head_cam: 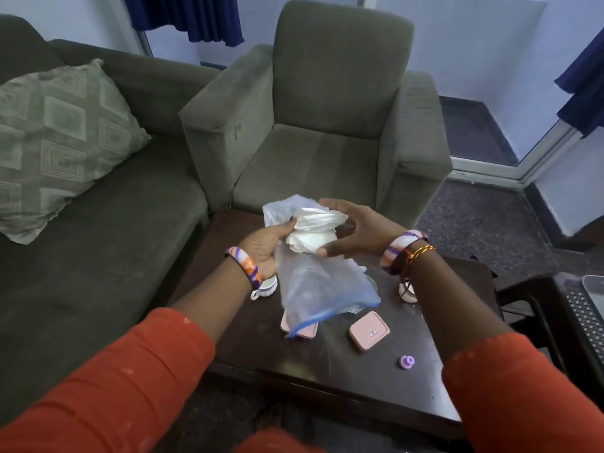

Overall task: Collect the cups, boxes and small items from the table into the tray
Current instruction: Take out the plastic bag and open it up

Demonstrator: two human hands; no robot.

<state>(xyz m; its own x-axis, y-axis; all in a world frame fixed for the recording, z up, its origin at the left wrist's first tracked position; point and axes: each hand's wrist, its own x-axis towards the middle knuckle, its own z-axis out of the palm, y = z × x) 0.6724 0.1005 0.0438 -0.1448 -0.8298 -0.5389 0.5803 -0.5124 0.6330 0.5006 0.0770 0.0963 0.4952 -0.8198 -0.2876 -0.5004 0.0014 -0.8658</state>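
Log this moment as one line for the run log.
left hand: holds plastic bag | right hand: on white wad | pink boxes: on table

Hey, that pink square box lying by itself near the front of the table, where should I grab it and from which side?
Come straight down on the pink square box and pinch two opposite side edges. It lies flat and low on the table, open space all round, so only the rim offers a grip.
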